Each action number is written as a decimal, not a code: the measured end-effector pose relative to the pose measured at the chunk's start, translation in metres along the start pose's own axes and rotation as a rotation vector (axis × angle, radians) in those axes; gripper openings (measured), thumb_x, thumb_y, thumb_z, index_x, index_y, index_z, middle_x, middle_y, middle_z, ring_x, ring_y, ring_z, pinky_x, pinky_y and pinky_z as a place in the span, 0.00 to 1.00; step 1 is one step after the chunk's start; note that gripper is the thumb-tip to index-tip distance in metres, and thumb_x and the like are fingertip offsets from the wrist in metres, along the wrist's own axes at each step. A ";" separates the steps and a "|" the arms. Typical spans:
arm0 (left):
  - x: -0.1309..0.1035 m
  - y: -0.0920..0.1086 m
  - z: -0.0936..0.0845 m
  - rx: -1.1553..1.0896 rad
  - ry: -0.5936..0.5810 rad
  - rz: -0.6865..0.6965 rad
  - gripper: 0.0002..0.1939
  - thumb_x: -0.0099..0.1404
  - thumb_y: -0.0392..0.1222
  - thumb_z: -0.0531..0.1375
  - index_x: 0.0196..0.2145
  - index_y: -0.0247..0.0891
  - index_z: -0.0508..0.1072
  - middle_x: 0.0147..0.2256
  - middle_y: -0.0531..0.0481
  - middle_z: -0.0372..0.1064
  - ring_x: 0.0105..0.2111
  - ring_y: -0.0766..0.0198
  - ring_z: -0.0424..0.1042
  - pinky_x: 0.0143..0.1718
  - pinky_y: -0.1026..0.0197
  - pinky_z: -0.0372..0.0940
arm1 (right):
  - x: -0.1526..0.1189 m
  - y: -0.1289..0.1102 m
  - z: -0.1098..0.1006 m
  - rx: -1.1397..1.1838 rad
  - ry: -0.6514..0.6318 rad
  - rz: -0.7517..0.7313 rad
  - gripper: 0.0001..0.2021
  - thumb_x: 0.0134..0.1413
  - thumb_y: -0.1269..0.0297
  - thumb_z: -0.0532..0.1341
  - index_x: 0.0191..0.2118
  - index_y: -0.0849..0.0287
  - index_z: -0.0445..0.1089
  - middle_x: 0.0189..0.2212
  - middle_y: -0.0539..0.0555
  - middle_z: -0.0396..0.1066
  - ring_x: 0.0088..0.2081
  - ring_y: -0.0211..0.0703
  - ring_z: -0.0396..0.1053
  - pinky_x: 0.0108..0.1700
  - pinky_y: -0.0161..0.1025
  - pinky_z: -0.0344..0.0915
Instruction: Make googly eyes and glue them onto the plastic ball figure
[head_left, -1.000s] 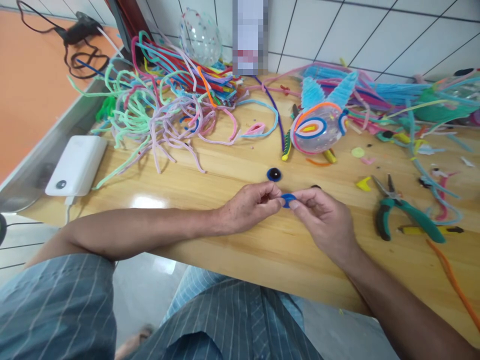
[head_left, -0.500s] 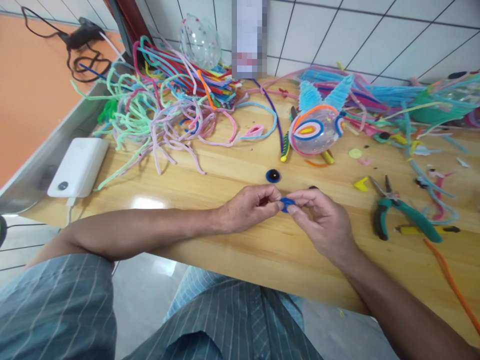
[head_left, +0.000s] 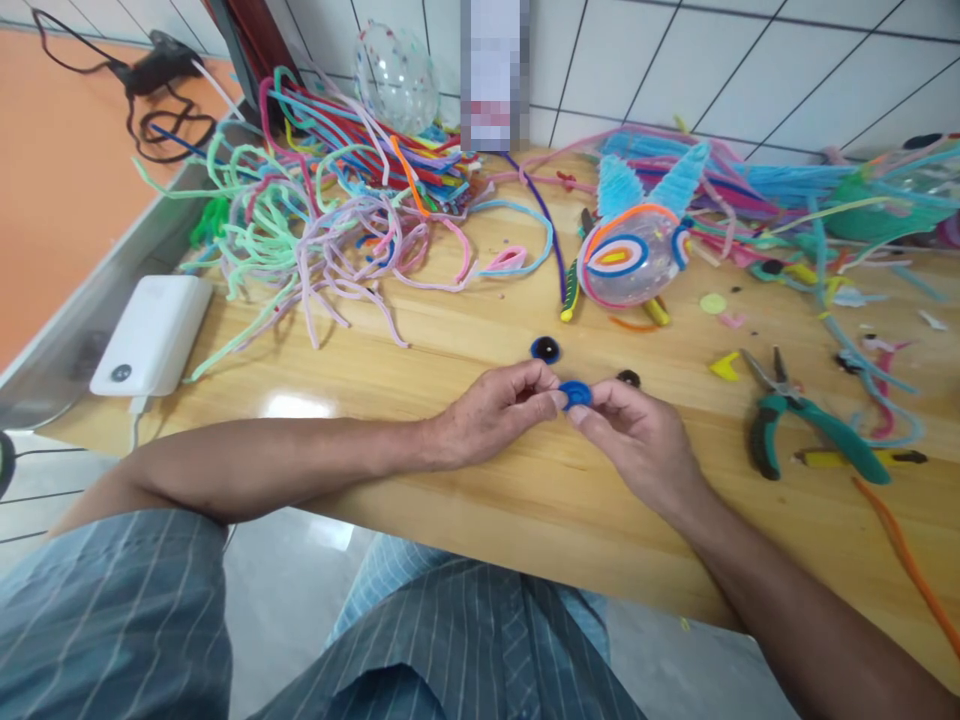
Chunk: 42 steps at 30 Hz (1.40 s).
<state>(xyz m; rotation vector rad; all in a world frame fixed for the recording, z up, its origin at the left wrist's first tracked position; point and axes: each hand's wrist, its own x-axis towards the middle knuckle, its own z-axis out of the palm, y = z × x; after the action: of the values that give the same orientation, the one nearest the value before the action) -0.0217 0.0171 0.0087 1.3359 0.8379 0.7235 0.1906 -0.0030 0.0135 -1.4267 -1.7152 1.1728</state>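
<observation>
A small blue coil (head_left: pixel 576 395) is held between my two hands above the wooden table. My left hand (head_left: pixel 510 405) pinches its left edge, and my right hand (head_left: pixel 637 430) has thumb and fingers on its right side. Just behind them lies a round black piece with a blue rim (head_left: pixel 546 349). A smaller dark piece (head_left: pixel 628 378) sits behind my right fingers. Farther back stands a clear balloon figure (head_left: pixel 637 265) with light-blue fuzzy ears and a ringed eye.
Green-handled pliers (head_left: pixel 780 415) and a yellow cutter (head_left: pixel 832 457) lie at the right. Tangled pipe cleaners (head_left: pixel 300 230) cover the back left, beside a white power bank (head_left: pixel 150 335). More pipe cleaners (head_left: pixel 787 185) lie at the back right, and a clear balloon (head_left: pixel 397 80) rests by the wall.
The blue coil shows more of its flat face between my fingers. My right hand has shifted slightly, uncovering more of the small dark piece behind it.
</observation>
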 end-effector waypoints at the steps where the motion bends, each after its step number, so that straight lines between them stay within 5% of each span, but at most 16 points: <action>1: 0.000 0.000 0.000 -0.003 -0.007 -0.001 0.16 0.71 0.54 0.60 0.37 0.36 0.69 0.30 0.56 0.57 0.31 0.68 0.55 0.34 0.62 0.54 | 0.000 0.000 -0.001 -0.013 -0.001 -0.004 0.08 0.61 0.58 0.63 0.32 0.55 0.72 0.25 0.47 0.69 0.27 0.38 0.63 0.31 0.37 0.61; 9: 0.001 0.008 -0.004 -0.085 -0.109 -0.010 0.16 0.71 0.53 0.61 0.36 0.36 0.69 0.28 0.58 0.56 0.29 0.69 0.54 0.33 0.63 0.54 | 0.000 -0.008 -0.007 -0.036 -0.025 -0.037 0.08 0.59 0.59 0.64 0.30 0.54 0.71 0.24 0.47 0.70 0.26 0.38 0.64 0.29 0.36 0.60; 19: 0.002 0.005 -0.001 -0.025 -0.019 -0.036 0.17 0.69 0.55 0.62 0.35 0.36 0.70 0.29 0.56 0.56 0.30 0.68 0.54 0.33 0.63 0.53 | 0.002 -0.009 -0.003 -0.009 0.008 -0.044 0.05 0.58 0.61 0.63 0.32 0.55 0.73 0.25 0.47 0.71 0.28 0.38 0.67 0.33 0.37 0.64; 29: 0.000 0.003 -0.001 -0.026 -0.081 0.011 0.18 0.70 0.56 0.62 0.38 0.36 0.71 0.30 0.56 0.60 0.29 0.69 0.56 0.32 0.63 0.54 | 0.000 -0.012 -0.003 -0.093 0.015 -0.109 0.04 0.55 0.67 0.62 0.30 0.54 0.71 0.25 0.47 0.74 0.28 0.40 0.71 0.33 0.38 0.66; 38: 0.002 0.003 -0.003 -0.110 -0.179 0.025 0.16 0.72 0.53 0.61 0.38 0.35 0.71 0.33 0.52 0.66 0.34 0.67 0.63 0.40 0.61 0.61 | 0.002 -0.014 -0.004 -0.187 -0.002 -0.321 0.06 0.54 0.71 0.61 0.29 0.53 0.69 0.27 0.48 0.74 0.29 0.40 0.71 0.35 0.38 0.67; 42: 0.002 0.004 -0.005 -0.092 -0.092 0.023 0.19 0.70 0.56 0.62 0.37 0.36 0.71 0.32 0.54 0.63 0.33 0.67 0.60 0.38 0.62 0.59 | 0.002 -0.008 -0.005 -0.136 -0.004 -0.225 0.03 0.59 0.66 0.62 0.33 0.53 0.71 0.28 0.48 0.75 0.31 0.41 0.72 0.37 0.39 0.69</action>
<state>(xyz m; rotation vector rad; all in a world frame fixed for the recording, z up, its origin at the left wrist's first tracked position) -0.0243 0.0220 0.0122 1.2880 0.7088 0.7046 0.1910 -0.0003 0.0229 -1.2684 -1.9329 0.9536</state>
